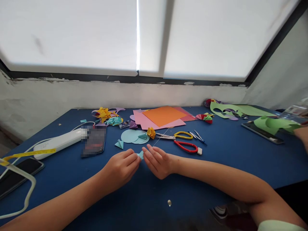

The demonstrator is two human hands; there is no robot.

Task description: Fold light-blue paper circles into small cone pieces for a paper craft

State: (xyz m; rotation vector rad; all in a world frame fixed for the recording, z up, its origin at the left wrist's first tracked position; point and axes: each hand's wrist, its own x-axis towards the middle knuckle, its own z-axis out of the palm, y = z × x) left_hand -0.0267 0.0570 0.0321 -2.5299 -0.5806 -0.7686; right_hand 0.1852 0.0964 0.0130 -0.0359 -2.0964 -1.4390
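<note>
My left hand (pixel 124 165) is closed, pinching a small folded piece of light blue paper (pixel 141 155) between thumb and fingers. Close against its right side is my right hand (pixel 157 162), palm turned partly toward me, with fingers stretched and slightly apart. A thin thread-like line (pixel 157 141) runs from near the right fingertips up toward the scissors; whether the fingers touch it is unclear. Just beyond the hands lie light blue paper circles (pixel 130 136), a folded blue paper cone (pixel 119 144) and a yellow folded paper piece (pixel 151 132).
Scissors (pixel 185 147) with red and yellow handles lie right of centre, near a white block (pixel 199 151). Orange paper (pixel 166 115) tops a stack behind. Phones (pixel 93 141) and a white power strip (pixel 61 144) sit left. Another person's hand (pixel 302 136) shows at far right.
</note>
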